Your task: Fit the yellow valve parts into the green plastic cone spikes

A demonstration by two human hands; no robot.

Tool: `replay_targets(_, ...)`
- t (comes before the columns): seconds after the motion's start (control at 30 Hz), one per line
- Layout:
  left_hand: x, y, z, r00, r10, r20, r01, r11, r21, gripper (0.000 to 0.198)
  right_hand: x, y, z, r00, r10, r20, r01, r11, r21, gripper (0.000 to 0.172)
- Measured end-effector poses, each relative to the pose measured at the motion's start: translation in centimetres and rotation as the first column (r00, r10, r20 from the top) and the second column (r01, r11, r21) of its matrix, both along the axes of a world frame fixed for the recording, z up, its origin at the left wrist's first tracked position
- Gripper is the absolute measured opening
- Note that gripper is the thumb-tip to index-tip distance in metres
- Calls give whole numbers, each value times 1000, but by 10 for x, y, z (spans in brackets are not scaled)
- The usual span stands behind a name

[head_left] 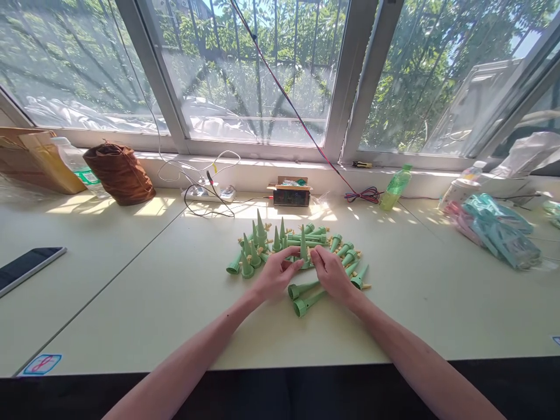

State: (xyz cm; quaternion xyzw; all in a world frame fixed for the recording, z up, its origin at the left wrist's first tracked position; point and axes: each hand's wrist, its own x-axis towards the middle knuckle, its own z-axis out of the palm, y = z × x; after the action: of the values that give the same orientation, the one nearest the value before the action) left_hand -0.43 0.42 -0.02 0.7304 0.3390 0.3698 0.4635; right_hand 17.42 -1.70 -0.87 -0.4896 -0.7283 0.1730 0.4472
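Observation:
Several green plastic cones with small yellow valves lie or stand in a cluster on the pale table (pixel 166 315). My left hand (pixel 277 271) is closed around the lower part of an upright green cone (pixel 303 242). Close against its right side is my right hand (pixel 330 271), fingers pinched together near the cone's base; what they hold is too small to make out. Standing cones (pixel 260 228) are left of my hands. Two lying cones (pixel 301 307) extend beneath my right hand, and others (pixel 349 256) lie to its right.
A phone (pixel 28 265) lies at the far left. Along the window stand a brown bag (pixel 118 174), a power strip (pixel 207 193), a small box (pixel 291 196) and a green bottle (pixel 396 188). Plastic packets (pixel 501 227) lie at the right.

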Motion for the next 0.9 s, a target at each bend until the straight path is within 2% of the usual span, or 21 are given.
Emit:
replay_targets(0.1,0,0,0,1000,5,-19,-4,997,74,36,0,0,-2,1000,0,-24,0,1000,0,37)
replay_targets(0.17,0,0,-1,999,24,-25,-19,985,171,30,-1,0,-3,999,-5,-37,5,1000,-7,38)
replay_targets(0.3,-1,2,-4,996,71,-47,-49,928,369,19,-3,0,-4,999,-14,-53,12,1000,-29,40)
replay_targets(0.43,-2,4,-7,988,139,-73,-86,869,487,20,-5,0,-3,996,-22,-91,19,999,-36,41)
replay_targets(0.57,0,6,-5,974,228,-16,-191,851,490,17,-4,0,-3,982,-46,-183,41,999,-31,40)
replay_targets(0.67,1,5,-2,962,274,12,-248,849,467,39,-3,-1,-4,979,-49,-200,49,999,-8,38)
replay_targets(0.77,1,3,2,974,227,-24,-197,889,413,55,-3,-3,-4,990,-36,-139,42,998,43,36)
replay_targets(0.9,3,0,4,985,162,-61,-133,934,332,58,-4,-5,-4,996,16,-83,-8,996,87,35)
